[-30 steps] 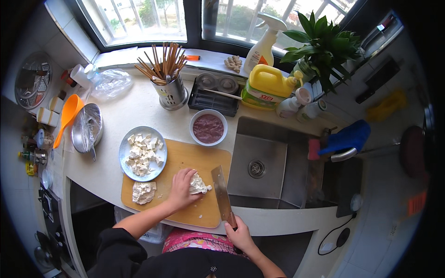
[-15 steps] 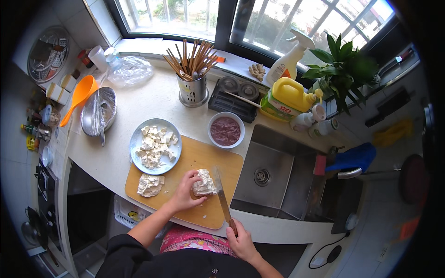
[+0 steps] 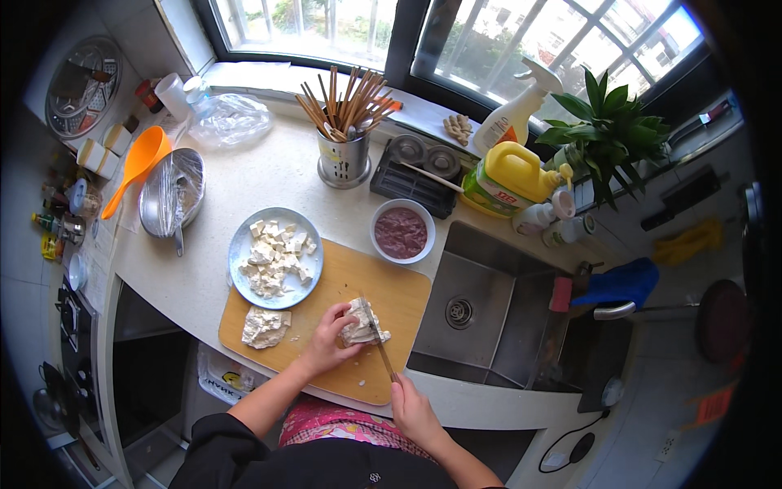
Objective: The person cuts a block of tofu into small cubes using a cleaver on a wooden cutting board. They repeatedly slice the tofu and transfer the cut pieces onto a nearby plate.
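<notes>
A white block of tofu (image 3: 353, 332) lies on the wooden cutting board (image 3: 399, 285). My left hand (image 3: 326, 341) is closed on its left side, fingers curled over it. In my right hand (image 3: 414, 411) is a kitchen knife (image 3: 385, 357), held by the handle. Its blade stands in the block near the right end, with a small piece on the far side of the blade. A second tofu chunk (image 3: 265, 328) rests at the board's left edge. Behind it, a pale blue plate (image 3: 236, 265) holds many tofu cubes (image 3: 277, 254), its near rim over the board.
A bowl of purplish-red paste (image 3: 401, 232) stands behind the board. To the right is a steel sink (image 3: 481, 277). Farther back are a chopstick holder (image 3: 344, 159), a yellow jug (image 3: 505, 175) and a spray bottle (image 3: 521, 106). A film-covered metal bowl (image 3: 171, 196) sits left.
The knife has moved left from beside the block into it, and a piece at the right end is being parted. My right hand has shifted slightly left and up.
</notes>
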The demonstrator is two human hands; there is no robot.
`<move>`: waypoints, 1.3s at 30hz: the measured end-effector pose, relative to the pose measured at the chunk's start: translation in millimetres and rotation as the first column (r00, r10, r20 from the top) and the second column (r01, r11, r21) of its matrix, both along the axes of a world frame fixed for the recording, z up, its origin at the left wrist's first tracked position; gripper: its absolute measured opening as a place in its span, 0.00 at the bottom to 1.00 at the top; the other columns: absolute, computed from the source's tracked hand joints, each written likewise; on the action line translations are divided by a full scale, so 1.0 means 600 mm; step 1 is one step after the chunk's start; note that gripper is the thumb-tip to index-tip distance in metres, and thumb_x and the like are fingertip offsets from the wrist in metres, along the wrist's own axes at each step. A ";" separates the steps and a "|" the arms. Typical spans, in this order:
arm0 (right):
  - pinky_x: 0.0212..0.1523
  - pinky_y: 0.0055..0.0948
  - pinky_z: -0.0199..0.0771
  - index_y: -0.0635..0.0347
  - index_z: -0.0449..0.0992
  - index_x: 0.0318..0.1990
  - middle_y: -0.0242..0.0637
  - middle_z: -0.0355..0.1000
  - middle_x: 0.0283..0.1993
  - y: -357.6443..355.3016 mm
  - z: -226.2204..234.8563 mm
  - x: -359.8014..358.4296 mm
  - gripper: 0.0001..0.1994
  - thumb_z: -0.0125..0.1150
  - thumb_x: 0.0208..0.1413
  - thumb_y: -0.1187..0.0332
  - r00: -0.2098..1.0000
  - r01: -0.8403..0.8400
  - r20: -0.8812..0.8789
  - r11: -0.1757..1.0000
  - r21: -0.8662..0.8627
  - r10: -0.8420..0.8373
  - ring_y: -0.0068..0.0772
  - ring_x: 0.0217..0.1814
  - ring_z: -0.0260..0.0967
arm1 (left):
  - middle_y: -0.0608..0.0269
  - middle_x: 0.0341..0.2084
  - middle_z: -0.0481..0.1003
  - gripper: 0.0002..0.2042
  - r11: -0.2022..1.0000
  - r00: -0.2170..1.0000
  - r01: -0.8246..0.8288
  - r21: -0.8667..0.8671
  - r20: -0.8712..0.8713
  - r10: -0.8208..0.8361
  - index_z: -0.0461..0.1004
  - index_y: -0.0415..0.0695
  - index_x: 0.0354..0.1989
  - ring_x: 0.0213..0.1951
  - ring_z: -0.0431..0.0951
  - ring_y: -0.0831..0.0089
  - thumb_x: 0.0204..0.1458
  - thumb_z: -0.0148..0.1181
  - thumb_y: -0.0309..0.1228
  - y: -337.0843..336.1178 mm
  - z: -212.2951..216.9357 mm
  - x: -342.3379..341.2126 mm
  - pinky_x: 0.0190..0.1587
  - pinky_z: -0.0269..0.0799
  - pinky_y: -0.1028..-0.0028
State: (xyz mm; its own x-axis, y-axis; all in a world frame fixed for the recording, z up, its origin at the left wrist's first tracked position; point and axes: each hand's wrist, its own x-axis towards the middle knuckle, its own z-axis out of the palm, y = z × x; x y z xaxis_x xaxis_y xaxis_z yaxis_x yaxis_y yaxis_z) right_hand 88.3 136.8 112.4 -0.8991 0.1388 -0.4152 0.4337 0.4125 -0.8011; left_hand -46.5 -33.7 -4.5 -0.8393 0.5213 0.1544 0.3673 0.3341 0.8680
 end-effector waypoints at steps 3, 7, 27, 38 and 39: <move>0.41 0.51 0.71 0.66 0.66 0.52 0.62 0.71 0.41 0.002 -0.036 -0.005 0.15 0.43 0.65 0.64 1.000 -0.002 0.008 1.000 0.011 0.002 0.66 0.44 0.69 | 0.47 0.52 0.64 0.24 1.000 1.000 0.003 0.004 0.009 -0.003 0.70 0.42 0.45 0.56 0.67 0.50 0.37 0.71 0.27 0.001 0.003 -0.001 0.57 0.66 0.61; 0.41 0.51 0.71 0.67 0.66 0.52 0.62 0.72 0.40 -0.001 -0.083 0.009 0.16 0.43 0.65 0.64 0.999 0.022 -0.040 1.000 0.017 -0.021 0.66 0.44 0.70 | 0.47 0.52 0.64 0.24 1.000 1.000 -0.005 0.028 0.025 0.005 0.70 0.43 0.45 0.56 0.67 0.50 0.37 0.71 0.27 0.000 -0.004 0.000 0.57 0.66 0.61; 0.42 0.46 0.72 0.67 0.66 0.54 0.60 0.73 0.39 -0.007 0.012 0.009 0.18 0.43 0.66 0.63 0.994 0.057 0.092 0.997 -0.048 -0.052 0.62 0.43 0.72 | 0.47 0.52 0.65 0.20 0.996 1.000 -0.019 0.084 0.016 0.018 0.71 0.40 0.42 0.55 0.68 0.51 0.39 0.70 0.27 -0.008 -0.014 0.007 0.57 0.66 0.62; 0.45 0.46 0.71 0.66 0.66 0.54 0.61 0.71 0.45 -0.037 -0.091 0.021 0.17 0.41 0.66 0.62 1.000 0.023 -0.010 0.996 0.087 -0.022 0.64 0.47 0.70 | 0.47 0.50 0.66 0.19 0.994 0.999 -0.032 0.102 0.000 0.033 0.72 0.41 0.41 0.52 0.70 0.51 0.39 0.70 0.27 -0.009 -0.018 0.009 0.55 0.69 0.63; 0.45 0.46 0.71 0.66 0.66 0.54 0.61 0.72 0.44 -0.036 -0.093 0.024 0.17 0.41 0.66 0.63 0.999 0.046 0.022 0.998 0.051 -0.047 0.63 0.48 0.70 | 0.47 0.50 0.66 0.19 0.995 0.999 -0.034 0.094 -0.006 0.034 0.72 0.41 0.41 0.52 0.70 0.51 0.39 0.70 0.27 -0.009 -0.018 0.010 0.55 0.69 0.63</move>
